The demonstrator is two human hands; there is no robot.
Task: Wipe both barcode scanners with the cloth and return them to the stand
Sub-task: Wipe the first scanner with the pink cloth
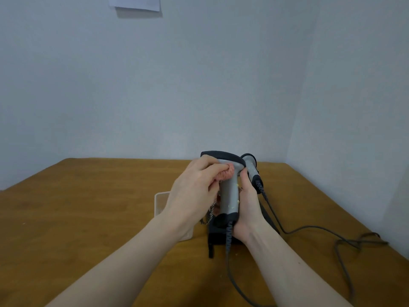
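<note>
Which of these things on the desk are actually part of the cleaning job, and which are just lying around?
Part of the job:
- grey barcode scanner with black head, held in the right hand
- pink cloth, pressed on it by the left hand
- second grey scanner, behind
- black stand

Just lying about:
- clear plastic container
- white paper on the wall
- brown wooden table
</note>
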